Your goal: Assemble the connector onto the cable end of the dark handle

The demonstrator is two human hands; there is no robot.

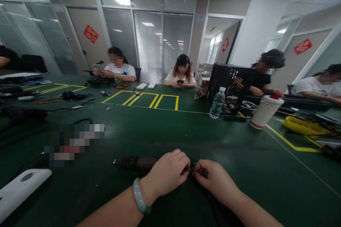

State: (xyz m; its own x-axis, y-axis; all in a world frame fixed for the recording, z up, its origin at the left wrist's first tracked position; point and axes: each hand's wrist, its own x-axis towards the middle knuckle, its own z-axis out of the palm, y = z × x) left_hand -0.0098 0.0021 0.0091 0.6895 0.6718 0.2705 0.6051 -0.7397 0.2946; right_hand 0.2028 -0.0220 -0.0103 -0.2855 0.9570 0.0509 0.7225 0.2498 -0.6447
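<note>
A: Cylinder (pixel 134 163) status?

B: I see it lying on the green bench (pixel 266 170), left hand (pixel 166 173) and right hand (pixel 215 181) pinching a small part (pixel 190 169) at its end. Finished or not, I cannot tell from here.

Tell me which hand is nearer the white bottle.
Right. The right hand is nearer, below and to the left of the white bottle in view; the left hand lies farther left of it.
</note>
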